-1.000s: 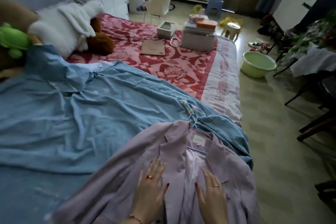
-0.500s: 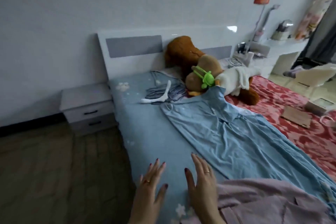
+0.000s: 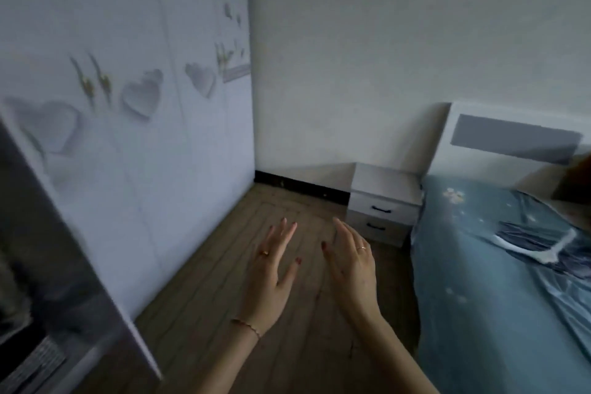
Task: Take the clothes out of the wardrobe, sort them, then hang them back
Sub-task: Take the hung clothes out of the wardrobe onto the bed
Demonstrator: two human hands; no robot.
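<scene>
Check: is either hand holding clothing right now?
No. The left hand and right hand hover open and empty above the floor.

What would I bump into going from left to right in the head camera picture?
Open wardrobe door → heart-patterned wardrobe front → left hand → right hand → grey nightstand → blue bed.

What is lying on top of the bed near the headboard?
On the bed, a dark striped garment with a white hanger across it. Its right part runs out of the frame, so anything beyond is unseen.
</scene>
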